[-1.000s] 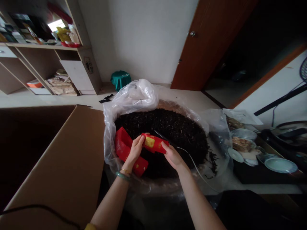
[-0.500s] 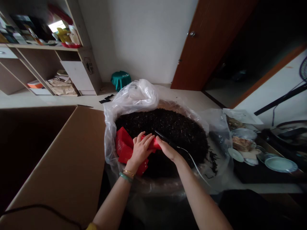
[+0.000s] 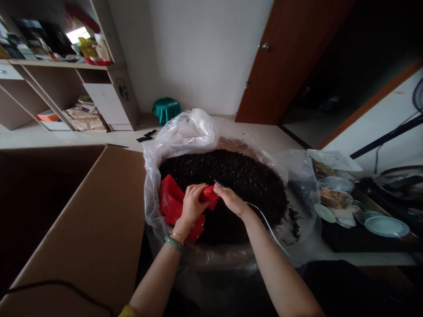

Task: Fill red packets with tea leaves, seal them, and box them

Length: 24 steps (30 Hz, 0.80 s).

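A small red packet (image 3: 208, 194) is held between my two hands over a heap of dark loose leaves, like tea (image 3: 244, 171). My left hand (image 3: 193, 204) curls over its left part. My right hand (image 3: 231, 199) pinches its right end between thumb and fingers, whose tips are partly hidden. More red packets (image 3: 170, 198) lie on the leaves to the left, partly under my left wrist. Behind my right hand shows the tip of a slim black object (image 3: 217, 182), mostly covered. A white cable (image 3: 264, 218) runs from near it toward the lower right.
A clear plastic liner (image 3: 152, 176) surrounds the leaves. On the left stands an open cardboard box (image 3: 95, 220). Plates (image 3: 387, 226) and plastic tubs (image 3: 333, 198) stand at the right. A green covered bin (image 3: 166, 110), a shelf unit (image 3: 127, 97) and a brown door (image 3: 280, 66) are behind.
The packet, earlier held flat with its yellow label showing, is now turned and more covered by my hands. My left hand has moved over its top; my right hand has shifted slightly left.
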Available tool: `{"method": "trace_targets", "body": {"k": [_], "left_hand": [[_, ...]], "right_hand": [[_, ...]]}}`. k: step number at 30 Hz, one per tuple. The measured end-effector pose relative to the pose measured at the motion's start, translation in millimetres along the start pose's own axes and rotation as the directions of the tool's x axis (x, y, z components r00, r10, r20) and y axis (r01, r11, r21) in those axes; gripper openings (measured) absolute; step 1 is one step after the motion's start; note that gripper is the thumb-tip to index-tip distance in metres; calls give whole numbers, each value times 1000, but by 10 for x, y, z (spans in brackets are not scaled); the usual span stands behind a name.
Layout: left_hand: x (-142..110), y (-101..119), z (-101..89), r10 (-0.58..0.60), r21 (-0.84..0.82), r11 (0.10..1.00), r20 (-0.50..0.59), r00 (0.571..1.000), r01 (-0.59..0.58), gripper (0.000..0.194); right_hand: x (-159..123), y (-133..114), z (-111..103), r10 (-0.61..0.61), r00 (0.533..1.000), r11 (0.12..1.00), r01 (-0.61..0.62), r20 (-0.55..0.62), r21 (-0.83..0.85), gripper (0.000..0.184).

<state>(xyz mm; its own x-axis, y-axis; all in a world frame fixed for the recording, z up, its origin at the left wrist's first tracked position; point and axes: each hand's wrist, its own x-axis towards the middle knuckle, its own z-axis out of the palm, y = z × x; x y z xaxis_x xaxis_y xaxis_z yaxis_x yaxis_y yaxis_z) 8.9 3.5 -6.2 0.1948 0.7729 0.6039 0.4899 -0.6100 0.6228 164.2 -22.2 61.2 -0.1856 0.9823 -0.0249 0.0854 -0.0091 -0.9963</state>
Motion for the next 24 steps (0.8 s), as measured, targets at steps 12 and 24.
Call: {"method": "trace_targets", "body": {"k": [12,24], "left_hand": [[2,-123,-7,-244,-171,963,-210,947,210,46],[18,-53,-70,-228,-165,969,-297,927,186,44]], "right_hand": [[151,656,137,33,992,740,-105,-120,-665,54],[769,589,254,-16,976,953,-50,-218,-298,67]]}}
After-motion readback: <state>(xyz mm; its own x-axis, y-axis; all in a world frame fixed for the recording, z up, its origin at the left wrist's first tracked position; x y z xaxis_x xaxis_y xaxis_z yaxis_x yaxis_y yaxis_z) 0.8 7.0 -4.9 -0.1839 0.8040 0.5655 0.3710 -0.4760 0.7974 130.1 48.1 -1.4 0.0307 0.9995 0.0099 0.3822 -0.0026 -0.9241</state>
